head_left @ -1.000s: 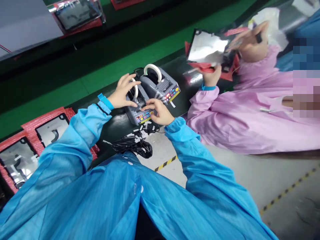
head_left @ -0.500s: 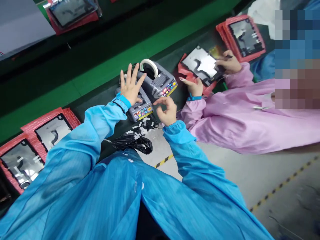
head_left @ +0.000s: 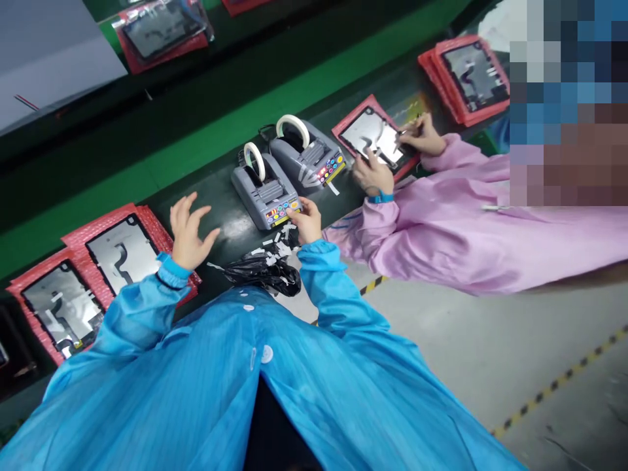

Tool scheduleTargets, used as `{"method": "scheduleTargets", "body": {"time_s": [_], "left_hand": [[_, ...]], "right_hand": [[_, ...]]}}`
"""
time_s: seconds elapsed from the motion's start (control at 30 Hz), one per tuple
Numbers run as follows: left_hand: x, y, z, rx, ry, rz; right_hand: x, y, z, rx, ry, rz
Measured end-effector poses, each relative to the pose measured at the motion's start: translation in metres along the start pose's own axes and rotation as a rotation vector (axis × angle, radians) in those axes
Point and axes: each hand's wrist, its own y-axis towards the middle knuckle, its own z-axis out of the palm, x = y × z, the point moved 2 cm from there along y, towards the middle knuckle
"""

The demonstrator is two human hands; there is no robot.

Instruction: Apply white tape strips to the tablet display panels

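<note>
My left hand [head_left: 189, 232] hovers with spread fingers and holds nothing, between the near tape dispenser and a panel. My right hand [head_left: 309, 221] is at the front right corner of the near grey tape dispenser [head_left: 262, 190], thumb and fingertips drawn together. What lies between those fingertips is too small to make out. That dispenser carries a roll of whitish tape [head_left: 254, 162]. Just behind it to the right stands a second tape dispenser [head_left: 307, 152], a short white strip [head_left: 333, 188] sticking out of its front. Left of my left hand, a silvery panel [head_left: 118, 252] lies on red bubble wrap.
Another panel [head_left: 61, 304] lies at the far left. White tape scraps cling to a black plastic bag [head_left: 267, 271] at the bench edge. On the right, a co-worker's hands [head_left: 375, 175] work on a panel [head_left: 370, 134]; a wrapped stack [head_left: 473, 78] stands beyond.
My left hand has moved left and down, away from the tape dispensers. My right hand has shifted to the near dispenser's front. A strip now shows at the far dispenser; the co-worker's panel has been lowered.
</note>
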Motion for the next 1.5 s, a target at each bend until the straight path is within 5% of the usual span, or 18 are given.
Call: {"method": "scheduleTargets", "body": {"time_s": [0.23, 0.67, 0.83, 1.13, 1.5], "left_hand": [[0.014, -0.072, -0.029, -0.065, 0.011, 0.057], [0.062, -0.124, -0.073, -0.112, 0.003, 0.259], [0.076, -0.170, -0.082, -0.173, 0.036, 0.194], [0.055, -0.260, -0.042, -0.298, 0.070, 0.130], [0.020, -0.280, -0.009, -0.345, 0.160, 0.318]], "right_hand": [[0.001, -0.003, 0.002, 0.026, 0.010, 0.010], [0.017, -0.002, 0.004, -0.011, 0.003, -0.012], [0.007, 0.012, 0.001, 0.024, 0.060, -0.139], [0.004, 0.022, 0.006, 0.076, 0.063, -0.279], [0.011, 0.012, 0.016, 0.091, 0.068, -0.223]]}}
